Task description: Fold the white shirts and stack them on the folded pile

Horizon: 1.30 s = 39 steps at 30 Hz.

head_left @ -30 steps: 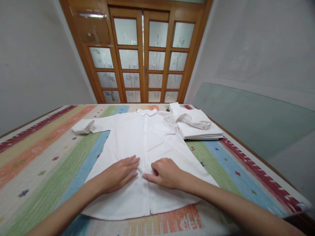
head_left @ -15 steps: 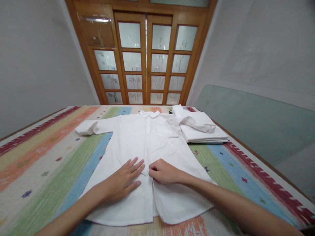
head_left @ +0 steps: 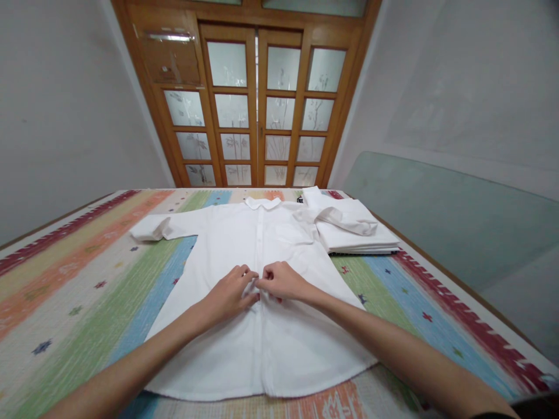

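White shirt lies flat, front up, on the desk, which has a striped cloth over it. Collar at 12 o'clock, hem at 6 o'clock near the desk's front edge.

Left hand and right hand meet on the button strip mid-shirt, knuckles almost touching. Left fingers are curled in, tips pinched on the strip's edge, and the palm rests on the panel on its own side. Right fingers are curled the same way, nipped tight on the fabric from the other side. Can't tell if a button sits between them, it's too small. Forearms cross the lower half of the shirt, coming in from 7 and 5 o'clock.

One sleeve stretches out to 10 o'clock, with the cuff folded up at its end. The other sleeve runs toward 2 o'clock and lies draped over a stack of folded white clothes, just beside the shirt's shoulder.

Wooden doors with frosted panes at 12 o'clock, behind the desk.
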### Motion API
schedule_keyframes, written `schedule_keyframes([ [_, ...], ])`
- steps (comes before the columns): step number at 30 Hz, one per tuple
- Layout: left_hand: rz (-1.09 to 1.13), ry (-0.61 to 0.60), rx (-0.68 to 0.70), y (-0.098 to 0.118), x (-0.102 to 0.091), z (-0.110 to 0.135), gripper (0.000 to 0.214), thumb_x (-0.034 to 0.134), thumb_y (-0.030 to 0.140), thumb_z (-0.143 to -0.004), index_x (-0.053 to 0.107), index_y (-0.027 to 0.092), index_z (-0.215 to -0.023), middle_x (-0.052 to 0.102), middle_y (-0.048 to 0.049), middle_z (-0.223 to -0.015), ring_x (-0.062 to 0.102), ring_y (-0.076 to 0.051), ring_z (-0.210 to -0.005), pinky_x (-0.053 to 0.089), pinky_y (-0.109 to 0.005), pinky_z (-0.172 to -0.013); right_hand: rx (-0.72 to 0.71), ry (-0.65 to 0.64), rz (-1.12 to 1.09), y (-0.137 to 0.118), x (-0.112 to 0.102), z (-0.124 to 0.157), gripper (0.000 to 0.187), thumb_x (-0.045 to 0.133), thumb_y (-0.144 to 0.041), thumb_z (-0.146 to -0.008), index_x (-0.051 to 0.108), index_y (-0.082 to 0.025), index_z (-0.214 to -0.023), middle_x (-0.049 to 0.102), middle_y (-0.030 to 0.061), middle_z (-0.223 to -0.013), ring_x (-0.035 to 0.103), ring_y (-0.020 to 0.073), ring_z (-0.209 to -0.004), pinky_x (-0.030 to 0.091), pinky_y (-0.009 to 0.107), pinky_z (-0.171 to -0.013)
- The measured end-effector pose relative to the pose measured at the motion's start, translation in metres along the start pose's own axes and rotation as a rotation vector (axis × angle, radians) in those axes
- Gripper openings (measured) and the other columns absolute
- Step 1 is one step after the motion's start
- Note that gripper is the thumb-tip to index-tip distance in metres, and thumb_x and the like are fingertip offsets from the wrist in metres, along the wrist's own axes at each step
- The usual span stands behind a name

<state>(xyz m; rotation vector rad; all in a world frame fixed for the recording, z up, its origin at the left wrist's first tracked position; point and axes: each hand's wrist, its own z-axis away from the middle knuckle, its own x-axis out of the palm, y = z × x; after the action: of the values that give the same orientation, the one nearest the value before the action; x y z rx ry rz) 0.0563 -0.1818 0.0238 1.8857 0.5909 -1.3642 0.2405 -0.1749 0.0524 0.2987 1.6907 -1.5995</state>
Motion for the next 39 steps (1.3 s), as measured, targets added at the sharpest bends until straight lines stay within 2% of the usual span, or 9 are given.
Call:
schedule_keyframes([
  [6, -0.007, 0.26, 0.03, 0.005, 0.011, 0.029, 0.017, 0.048, 0.024, -0.093, 0.056, 0.02, -0.107, 0.058, -0.0091, -0.108, 0.058, -0.022, -0.099, 0.052, -0.038, -0.085, 0.037, -0.078, 0.045, 0.008, 0.008, -0.006, 0.014, 0.058, -0.024, -0.071, 0.056, -0.019, -0.058, 0.054, -0.0027, -0.042, 0.055, 0.0127, -0.039, 0.04, 0.02, -0.043],
  [9, -0.068, 0.321, 0.027, -0.002, 0.011, 0.053, 0.015, 0.048, 0.03, -0.094, 0.057, 0.02, -0.102, 0.058, -0.0088, -0.107, 0.06, -0.021, -0.095, 0.052, -0.037, -0.082, 0.044, -0.091, 0.079, 0.008, 0.007, -0.006, 0.015, 0.054, -0.021, -0.071, 0.057, -0.018, -0.057, 0.054, -0.0025, -0.042, 0.055, 0.0123, -0.039, 0.04, 0.021, -0.046],
  [15, -0.211, 0.426, -0.174, -0.033, 0.005, 0.103, 0.026, 0.047, 0.042, -0.094, 0.059, 0.02, -0.099, 0.061, -0.0089, -0.099, 0.059, -0.025, -0.092, 0.05, -0.041, -0.083, -0.009, -0.042, 0.105, 0.009, 0.007, -0.006, 0.021, 0.053, -0.018, -0.073, 0.052, -0.018, -0.052, 0.052, -0.0036, -0.043, 0.052, 0.0096, -0.043, 0.038, 0.02, -0.052],
  [19, -0.345, 0.461, -0.336, -0.041, -0.003, 0.125, 0.038, 0.039, 0.05, -0.093, 0.06, 0.018, -0.096, 0.063, -0.0121, -0.094, 0.058, -0.029, -0.089, 0.049, -0.047, -0.084, -0.038, 0.031, -0.013, 0.02, 0.015, -0.003, 0.019, 0.051, -0.017, -0.075, 0.05, -0.019, -0.055, 0.05, -0.0055, -0.044, 0.048, 0.0086, -0.042, 0.035, 0.019, -0.051],
  [23, -0.497, 0.333, -0.612, -0.034, -0.016, 0.134, 0.051, 0.03, 0.051, -0.093, 0.06, 0.011, -0.105, 0.065, -0.0188, -0.098, 0.062, -0.033, -0.092, 0.05, -0.047, -0.083, -0.12, 0.246, -0.112, 0.034, 0.024, 0.002, 0.013, 0.052, -0.016, -0.073, 0.051, -0.019, -0.06, 0.052, -0.005, -0.052, 0.049, 0.0096, -0.053, 0.036, 0.02, -0.055],
  [27, -0.428, 0.103, -0.828, -0.031, -0.025, 0.137, 0.051, 0.023, 0.046, -0.096, 0.056, 0.013, -0.117, 0.072, -0.0141, -0.088, 0.069, -0.031, -0.078, 0.051, -0.04, -0.066, -0.172, 0.274, -0.163, 0.04, 0.027, 0.005, 0.011, 0.051, -0.015, -0.072, 0.051, -0.019, -0.061, 0.052, -0.0044, -0.056, 0.047, 0.0103, -0.056, 0.035, 0.021, -0.057],
  [29, -0.368, 0.049, -0.824, -0.037, -0.027, 0.14, 0.049, 0.022, 0.045, -0.096, 0.055, 0.015, -0.119, 0.073, -0.0115, -0.079, 0.071, -0.032, -0.075, 0.05, -0.039, -0.064, -0.169, 0.262, -0.175, 0.041, 0.027, 0.004, 0.011, 0.051, -0.015, -0.073, 0.051, -0.019, -0.062, 0.051, -0.0046, -0.057, 0.046, 0.0104, -0.056, 0.035, 0.021, -0.058],
  [35, -0.28, 0.036, -0.799, -0.053, -0.029, 0.149, 0.046, 0.027, 0.047, -0.094, 0.052, 0.017, -0.118, 0.071, -0.0092, -0.07, 0.072, -0.033, -0.074, 0.05, -0.038, -0.064, -0.184, 0.253, -0.196, 0.041, 0.027, 0.005, 0.011, 0.052, -0.015, -0.073, 0.052, -0.019, -0.063, 0.05, -0.005, -0.056, 0.045, 0.0102, -0.055, 0.034, 0.021, -0.056],
  [39, -0.314, -0.1, -0.794, -0.048, -0.039, 0.146, 0.04, 0.025, 0.041, -0.097, 0.054, 0.016, -0.111, 0.071, -0.0114, -0.069, 0.072, -0.033, -0.075, 0.051, -0.04, -0.066, -0.187, 0.235, -0.16, 0.04, 0.026, 0.006, 0.011, 0.053, -0.015, -0.073, 0.054, -0.018, -0.063, 0.052, -0.005, -0.056, 0.046, 0.0099, -0.055, 0.035, 0.021, -0.057],
])
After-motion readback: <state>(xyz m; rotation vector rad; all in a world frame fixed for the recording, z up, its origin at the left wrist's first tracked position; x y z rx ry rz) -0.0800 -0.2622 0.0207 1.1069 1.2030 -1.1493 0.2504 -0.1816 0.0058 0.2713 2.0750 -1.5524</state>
